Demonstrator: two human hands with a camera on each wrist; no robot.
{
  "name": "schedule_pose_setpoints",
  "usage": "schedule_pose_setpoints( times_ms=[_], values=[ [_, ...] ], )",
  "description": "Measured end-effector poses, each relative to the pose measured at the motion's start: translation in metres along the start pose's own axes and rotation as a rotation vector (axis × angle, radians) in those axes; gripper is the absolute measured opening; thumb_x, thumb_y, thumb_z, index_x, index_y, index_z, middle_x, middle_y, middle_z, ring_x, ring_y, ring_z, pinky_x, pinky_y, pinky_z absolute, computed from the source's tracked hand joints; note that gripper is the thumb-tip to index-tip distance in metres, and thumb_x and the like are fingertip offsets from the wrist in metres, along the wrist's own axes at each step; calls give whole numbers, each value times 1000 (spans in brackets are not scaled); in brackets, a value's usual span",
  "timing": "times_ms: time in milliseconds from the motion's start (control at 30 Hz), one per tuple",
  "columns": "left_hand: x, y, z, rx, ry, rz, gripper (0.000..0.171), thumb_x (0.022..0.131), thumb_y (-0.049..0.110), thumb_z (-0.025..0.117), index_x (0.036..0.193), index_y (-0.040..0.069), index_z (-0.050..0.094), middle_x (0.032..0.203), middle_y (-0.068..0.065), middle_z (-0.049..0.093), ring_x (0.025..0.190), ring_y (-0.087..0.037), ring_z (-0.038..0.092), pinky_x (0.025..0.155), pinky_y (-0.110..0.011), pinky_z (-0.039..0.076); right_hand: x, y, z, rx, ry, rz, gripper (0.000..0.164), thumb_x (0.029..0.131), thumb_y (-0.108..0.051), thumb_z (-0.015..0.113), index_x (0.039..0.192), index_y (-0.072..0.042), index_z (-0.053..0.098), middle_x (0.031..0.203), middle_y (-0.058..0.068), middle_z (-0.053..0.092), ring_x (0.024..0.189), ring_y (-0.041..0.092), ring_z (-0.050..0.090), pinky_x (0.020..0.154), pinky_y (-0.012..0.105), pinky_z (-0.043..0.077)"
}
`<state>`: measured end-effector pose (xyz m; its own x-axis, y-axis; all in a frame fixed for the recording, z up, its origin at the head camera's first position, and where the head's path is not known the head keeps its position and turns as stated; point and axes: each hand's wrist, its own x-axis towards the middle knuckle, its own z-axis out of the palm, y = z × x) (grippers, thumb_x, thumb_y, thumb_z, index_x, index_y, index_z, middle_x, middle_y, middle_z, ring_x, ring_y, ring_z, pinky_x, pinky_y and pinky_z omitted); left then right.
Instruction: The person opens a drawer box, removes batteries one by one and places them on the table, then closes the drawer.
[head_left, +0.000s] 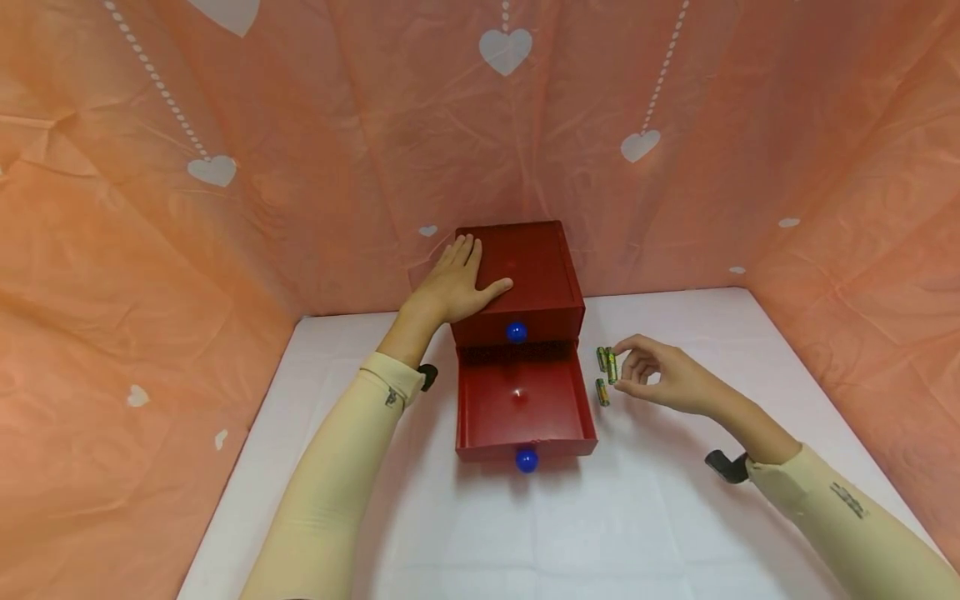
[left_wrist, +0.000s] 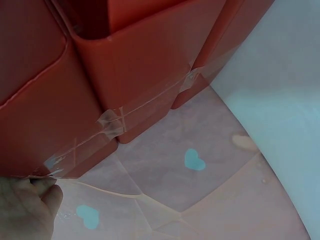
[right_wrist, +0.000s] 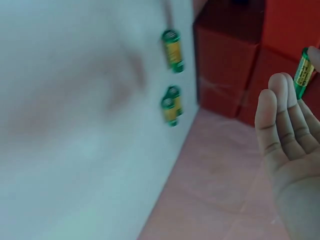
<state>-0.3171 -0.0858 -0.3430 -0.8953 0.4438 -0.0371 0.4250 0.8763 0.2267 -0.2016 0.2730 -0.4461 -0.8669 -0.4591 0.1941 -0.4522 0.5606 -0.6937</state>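
My right hand [head_left: 671, 379] pinches a green and yellow battery [right_wrist: 303, 75] between thumb and index finger, just right of the red drawer cabinet [head_left: 525, 267]. In the right wrist view, more batteries of the same kind lie on the white table: one alone [right_wrist: 173, 50] and a pair [right_wrist: 169, 111] side by side. My left hand [head_left: 450, 287] rests on the left part of the cabinet top, fingers spread; the left wrist view shows part of that hand [left_wrist: 27, 207] against the cabinet's side. The lower drawer [head_left: 487, 408] stands pulled out, with nothing visible inside.
Blue round knobs stick out from the upper drawer [head_left: 516, 332] and the lower one [head_left: 527, 461]. The white table [head_left: 600, 533] spreads in front and to both sides. An orange-pink sheet with hearts [head_left: 360, 167] hangs close behind the cabinet. Clear tape [left_wrist: 112, 124] crosses the cabinet's side.
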Motion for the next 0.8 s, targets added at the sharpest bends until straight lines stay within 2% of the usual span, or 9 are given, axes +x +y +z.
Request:
schedule_pose_setpoints(
  times_ms=[333,800],
  values=[
    [2,-1,2,9,2,0,100,108,73,35,172,4,1,180,-15,-5,167,-25,-12,133,-35,-10,-6,34,2,-18,-48,62,43,92,-6,85,129,0,64,92,-2,67,81,8,62,76,23,56],
    [1,0,1,9,2,-2,100,108,73,35,172,4,1,180,-15,-5,166,-26,-12,133,-35,-10,-4,50,9,-35,-101,96,43,91,-8,86,126,2,63,88,-2,66,79,10,62,74,25,56]
  ],
)
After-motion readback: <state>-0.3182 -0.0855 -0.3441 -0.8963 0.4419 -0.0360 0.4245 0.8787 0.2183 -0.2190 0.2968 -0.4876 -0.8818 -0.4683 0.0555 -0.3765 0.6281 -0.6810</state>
